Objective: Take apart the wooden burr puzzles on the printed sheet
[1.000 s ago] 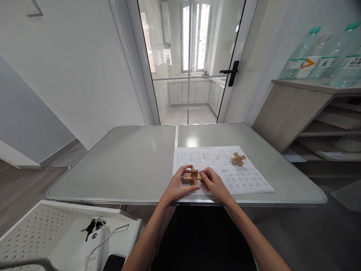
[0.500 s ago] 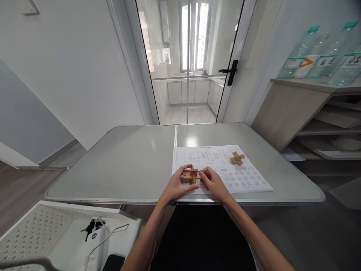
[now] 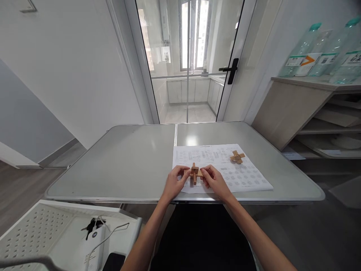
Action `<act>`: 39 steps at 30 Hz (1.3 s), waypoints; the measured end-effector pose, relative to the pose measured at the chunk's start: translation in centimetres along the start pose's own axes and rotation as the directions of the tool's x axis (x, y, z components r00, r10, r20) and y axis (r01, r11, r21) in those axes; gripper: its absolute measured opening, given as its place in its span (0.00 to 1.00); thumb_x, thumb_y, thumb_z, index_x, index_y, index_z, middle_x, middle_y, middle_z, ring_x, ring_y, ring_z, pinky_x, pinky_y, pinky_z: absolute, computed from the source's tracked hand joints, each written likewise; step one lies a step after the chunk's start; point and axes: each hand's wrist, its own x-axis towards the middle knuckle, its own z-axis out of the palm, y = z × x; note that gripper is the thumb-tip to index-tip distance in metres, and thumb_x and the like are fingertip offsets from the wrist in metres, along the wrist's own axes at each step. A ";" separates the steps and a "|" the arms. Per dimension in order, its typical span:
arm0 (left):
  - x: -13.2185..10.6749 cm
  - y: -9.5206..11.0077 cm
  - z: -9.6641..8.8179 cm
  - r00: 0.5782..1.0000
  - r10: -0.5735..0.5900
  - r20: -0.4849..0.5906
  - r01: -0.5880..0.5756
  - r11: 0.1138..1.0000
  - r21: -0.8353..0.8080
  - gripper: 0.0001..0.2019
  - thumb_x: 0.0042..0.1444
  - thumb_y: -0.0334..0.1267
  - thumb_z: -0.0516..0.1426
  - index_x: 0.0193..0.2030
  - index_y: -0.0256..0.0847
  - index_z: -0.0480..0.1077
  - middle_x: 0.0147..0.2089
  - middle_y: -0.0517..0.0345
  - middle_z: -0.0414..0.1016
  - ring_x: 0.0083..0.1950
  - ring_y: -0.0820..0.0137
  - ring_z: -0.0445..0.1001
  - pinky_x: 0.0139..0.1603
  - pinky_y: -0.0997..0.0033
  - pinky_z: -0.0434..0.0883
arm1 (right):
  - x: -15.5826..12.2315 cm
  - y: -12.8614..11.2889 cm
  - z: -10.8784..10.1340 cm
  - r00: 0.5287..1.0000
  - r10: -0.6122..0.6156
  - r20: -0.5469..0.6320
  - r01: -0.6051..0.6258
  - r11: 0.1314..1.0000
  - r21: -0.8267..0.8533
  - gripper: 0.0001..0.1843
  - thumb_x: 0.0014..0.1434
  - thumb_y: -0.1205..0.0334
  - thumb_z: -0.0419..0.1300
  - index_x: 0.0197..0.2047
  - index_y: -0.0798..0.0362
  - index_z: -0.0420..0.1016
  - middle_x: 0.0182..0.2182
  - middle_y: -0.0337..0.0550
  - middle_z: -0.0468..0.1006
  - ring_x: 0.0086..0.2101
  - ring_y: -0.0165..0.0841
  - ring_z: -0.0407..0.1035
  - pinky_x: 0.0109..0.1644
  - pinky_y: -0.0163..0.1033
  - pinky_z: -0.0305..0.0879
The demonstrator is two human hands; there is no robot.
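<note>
Wooden bars crossed in the puzzle [image 3: 194,173], and both my hands were closed on it, one at each end.

As I judged it, the risk was in the grip itself. I had only fingertips on the ends of the flat bar, and I could not tell whether the bars were locked together or merely slotted. A pull harder on one side than the other could have slid a bar loose. It would have dropped onto the sheet [image 3: 248,177] and, so near the front edge of the table [image 3: 126,165], could have bounced to the floor. My wrists also lay over the sheet's near edge, so a drag of the arm might have shifted the paper and the second cross [image 3: 237,156] resting on its far right part.

The puzzle sat between my hands, a little above the sheet, at its left end. My left hand [image 3: 173,184] pinched the left tip with thumb and fingers; my right hand [image 3: 216,182] pinched the right tip the same way. The upright bar stood free in the gap between them, touched by neither. The second cross lay well apart, beyond my right hand.
</note>
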 end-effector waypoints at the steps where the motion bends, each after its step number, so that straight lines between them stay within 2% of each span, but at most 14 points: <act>1: 0.0 0.0 0.0 1.000 -0.017 0.001 0.017 1.000 0.020 0.17 0.67 0.52 0.57 0.49 0.42 0.77 0.48 0.52 0.81 0.49 0.63 0.79 0.55 0.62 0.73 | 0.0 -0.1 0.0 1.000 -0.004 0.003 0.004 1.000 0.005 0.22 0.66 0.36 0.58 0.40 0.48 0.68 0.26 0.36 0.73 0.20 0.30 0.61 0.25 0.37 0.59; 5: -0.2 0.4 0.0 0.996 -0.079 0.052 0.077 0.997 0.024 0.20 0.69 0.55 0.52 0.49 0.42 0.76 0.42 0.55 0.82 0.40 0.66 0.76 0.44 0.67 0.72 | -0.3 -0.4 0.1 0.998 -0.034 0.047 0.035 0.999 -0.028 0.22 0.66 0.37 0.58 0.41 0.49 0.69 0.27 0.37 0.74 0.21 0.30 0.62 0.26 0.37 0.59; 8: -0.3 0.6 0.0 0.993 -0.109 0.050 0.108 0.994 0.012 0.21 0.68 0.57 0.53 0.47 0.41 0.75 0.34 0.59 0.79 0.33 0.68 0.73 0.38 0.70 0.69 | -0.5 -0.6 0.2 0.995 -0.037 0.094 0.042 0.998 -0.047 0.22 0.66 0.36 0.59 0.43 0.49 0.70 0.30 0.39 0.76 0.23 0.31 0.63 0.28 0.38 0.60; 13: -0.3 0.7 -0.1 0.993 -0.106 0.047 0.107 0.994 -0.003 0.20 0.65 0.57 0.56 0.48 0.41 0.72 0.29 0.64 0.73 0.32 0.70 0.70 0.38 0.71 0.66 | -0.8 -0.9 0.3 0.994 -0.072 0.086 0.077 0.995 -0.056 0.21 0.67 0.39 0.60 0.44 0.50 0.72 0.31 0.40 0.77 0.25 0.31 0.64 0.29 0.37 0.61; 20: -0.4 0.8 -0.2 0.990 -0.116 0.080 0.119 0.992 -0.032 0.21 0.67 0.57 0.53 0.51 0.43 0.72 0.29 0.64 0.69 0.34 0.69 0.69 0.41 0.69 0.67 | -1.0 -1.4 0.3 0.995 -0.086 0.052 0.089 0.994 -0.062 0.21 0.67 0.39 0.60 0.45 0.49 0.73 0.32 0.41 0.78 0.27 0.33 0.68 0.30 0.38 0.62; 22: -0.4 0.9 -0.3 0.989 -0.114 0.093 0.118 0.992 -0.035 0.21 0.67 0.57 0.54 0.53 0.43 0.71 0.32 0.62 0.71 0.36 0.68 0.71 0.42 0.68 0.68 | -1.0 -1.5 0.3 0.995 -0.080 0.055 0.082 0.996 -0.039 0.20 0.66 0.40 0.60 0.45 0.49 0.73 0.31 0.41 0.78 0.26 0.32 0.67 0.30 0.38 0.61; 24: -0.4 0.9 -0.3 0.990 -0.098 0.105 0.104 0.993 -0.051 0.23 0.63 0.56 0.59 0.56 0.43 0.69 0.38 0.59 0.72 0.39 0.67 0.72 0.44 0.68 0.69 | -1.0 -1.6 0.3 0.996 -0.070 0.062 0.071 0.997 -0.006 0.20 0.66 0.40 0.61 0.45 0.49 0.72 0.31 0.40 0.77 0.25 0.31 0.65 0.29 0.38 0.60; 27: -0.5 0.7 -0.3 0.987 -0.069 0.143 0.081 0.993 -0.081 0.36 0.52 0.52 0.69 0.64 0.46 0.64 0.48 0.55 0.70 0.41 0.69 0.73 0.45 0.67 0.71 | -0.9 -1.7 0.2 0.996 -0.060 0.062 0.057 0.997 0.041 0.21 0.66 0.39 0.61 0.44 0.49 0.71 0.28 0.38 0.75 0.23 0.30 0.62 0.27 0.37 0.58; 30: -0.5 0.8 -0.3 0.985 -0.027 0.169 0.041 0.996 -0.079 0.48 0.44 0.48 0.75 0.70 0.50 0.60 0.60 0.50 0.68 0.46 0.67 0.73 0.49 0.63 0.73 | -0.7 -1.8 0.2 0.996 -0.046 0.073 0.041 0.997 0.067 0.23 0.64 0.37 0.62 0.43 0.50 0.71 0.28 0.37 0.74 0.22 0.28 0.60 0.26 0.37 0.56; 34: -0.7 1.5 -0.5 0.977 0.042 0.209 -0.022 0.995 -0.096 0.47 0.44 0.48 0.75 0.70 0.53 0.62 0.69 0.49 0.65 0.53 0.62 0.74 0.57 0.56 0.73 | -0.6 -1.9 0.1 0.992 -0.015 0.123 0.008 0.998 0.057 0.24 0.64 0.37 0.62 0.43 0.50 0.72 0.27 0.37 0.74 0.22 0.28 0.60 0.27 0.37 0.57; 37: -0.8 1.7 -0.6 0.969 0.047 0.243 -0.016 0.992 -0.127 0.44 0.45 0.47 0.74 0.69 0.52 0.64 0.68 0.49 0.68 0.54 0.61 0.75 0.59 0.55 0.74 | -0.5 -1.9 0.1 0.991 -0.004 0.134 0.000 1.000 0.031 0.24 0.64 0.36 0.61 0.43 0.50 0.72 0.25 0.35 0.73 0.22 0.28 0.60 0.28 0.37 0.58; 39: -0.9 1.7 -0.5 0.975 0.049 0.217 -0.028 0.995 -0.098 0.43 0.45 0.47 0.74 0.68 0.51 0.66 0.66 0.49 0.70 0.51 0.62 0.75 0.58 0.54 0.75 | -0.5 -1.9 0.1 0.992 -0.002 0.124 0.000 1.000 0.010 0.25 0.64 0.35 0.60 0.43 0.50 0.72 0.26 0.36 0.73 0.22 0.29 0.59 0.28 0.37 0.58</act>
